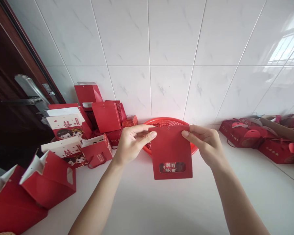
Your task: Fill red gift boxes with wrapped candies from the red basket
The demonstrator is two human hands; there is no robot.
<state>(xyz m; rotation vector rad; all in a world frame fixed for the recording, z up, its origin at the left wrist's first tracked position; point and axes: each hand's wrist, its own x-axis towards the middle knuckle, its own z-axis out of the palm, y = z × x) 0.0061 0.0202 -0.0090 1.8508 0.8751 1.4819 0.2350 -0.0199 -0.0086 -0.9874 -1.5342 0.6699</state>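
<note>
A flat-faced red paper bag (171, 147) hangs upright between my two hands, above the white surface. My left hand (134, 140) pinches its upper left corner, thumb in front. Its upper right corner is pinched by my right hand (204, 140) in the same way. A small hole shows near the bag's top edge, and an oval window low on its front reveals a dark red packet with pale lettering. Right behind the bag, a red plastic basket (171, 121) is partly hidden; patterned red items show at its left side.
Several red bags and boxes (106, 116) stand at the left, some with cartoon figures (66, 132). Red boxes (242, 133) lie along the wall at the right, near a cardboard box edge (279, 129). A tiled wall (127, 39) rises behind; a door handle (31, 91) is far left.
</note>
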